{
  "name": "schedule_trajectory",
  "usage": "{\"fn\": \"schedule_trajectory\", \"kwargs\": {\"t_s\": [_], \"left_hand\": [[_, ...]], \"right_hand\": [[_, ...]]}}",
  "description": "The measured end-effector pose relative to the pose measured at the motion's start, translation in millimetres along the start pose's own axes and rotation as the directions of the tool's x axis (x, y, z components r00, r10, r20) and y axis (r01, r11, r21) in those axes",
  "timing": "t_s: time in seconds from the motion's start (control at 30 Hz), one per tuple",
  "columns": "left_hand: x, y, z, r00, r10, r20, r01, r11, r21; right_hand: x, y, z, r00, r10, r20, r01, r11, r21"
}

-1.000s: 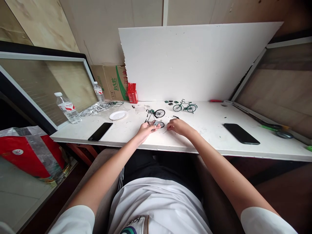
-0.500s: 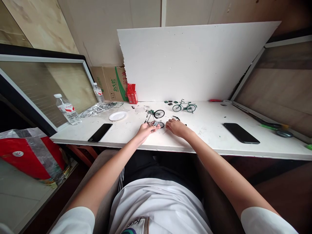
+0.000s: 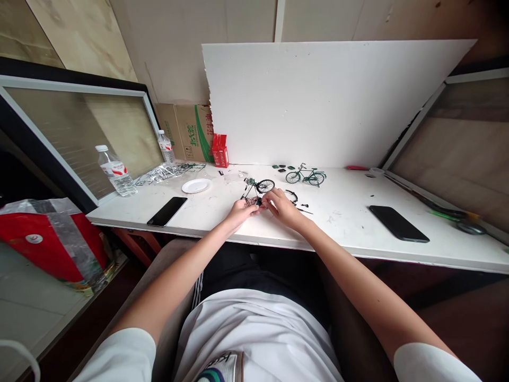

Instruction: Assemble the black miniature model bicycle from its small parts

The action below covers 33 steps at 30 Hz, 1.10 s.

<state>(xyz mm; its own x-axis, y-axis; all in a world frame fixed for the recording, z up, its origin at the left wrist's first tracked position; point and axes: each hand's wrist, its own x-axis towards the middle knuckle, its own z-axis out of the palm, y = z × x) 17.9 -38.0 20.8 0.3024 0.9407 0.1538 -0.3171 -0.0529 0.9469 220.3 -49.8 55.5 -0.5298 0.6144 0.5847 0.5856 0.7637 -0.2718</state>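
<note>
My left hand [image 3: 240, 210] is closed on a small dark model bicycle [image 3: 265, 185], gripping it low, near one wheel. One spoked wheel sticks up past my fingers, and the lower part of the bicycle is mostly hidden. My right hand [image 3: 280, 206] has come against the same bicycle, its thumb and fingertips pinched together at the lower wheel area. Whatever lies in that pinch is too small to make out. Just right of my right hand lie a curved black part [image 3: 293, 196] and a thin rod-like piece [image 3: 305, 211].
A finished-looking green model bicycle [image 3: 305, 175] stands behind. Small green parts [image 3: 281, 168], a white plate [image 3: 196, 185], two phones [image 3: 167, 211] and water bottles [image 3: 116, 172] lie or stand around. A red box [image 3: 220, 150] and white board [image 3: 338, 101] are at the back.
My right hand has moved left from the table beside the bicycle to the bicycle itself, uncovering the curved part and thin piece. The view has shifted slightly.
</note>
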Motion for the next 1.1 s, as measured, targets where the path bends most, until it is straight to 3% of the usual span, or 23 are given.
{"fn": "schedule_trajectory", "kwargs": {"t_s": [0.7, 1.1], "left_hand": [[0.1, -3.9, 0.5, 0.999, 0.035, 0.024, -0.036, 0.998, 0.044], [1.1, -8.8, -1.4, 0.993, 0.088, 0.075, -0.096, 0.988, 0.123]], "right_hand": [[-1.7, 0.3, 8.5, 0.998, -0.048, 0.038, 0.054, 0.984, -0.170], [-1.3, 2.0, 9.2, 1.000, -0.001, -0.009, 0.001, 0.998, -0.056]]}}
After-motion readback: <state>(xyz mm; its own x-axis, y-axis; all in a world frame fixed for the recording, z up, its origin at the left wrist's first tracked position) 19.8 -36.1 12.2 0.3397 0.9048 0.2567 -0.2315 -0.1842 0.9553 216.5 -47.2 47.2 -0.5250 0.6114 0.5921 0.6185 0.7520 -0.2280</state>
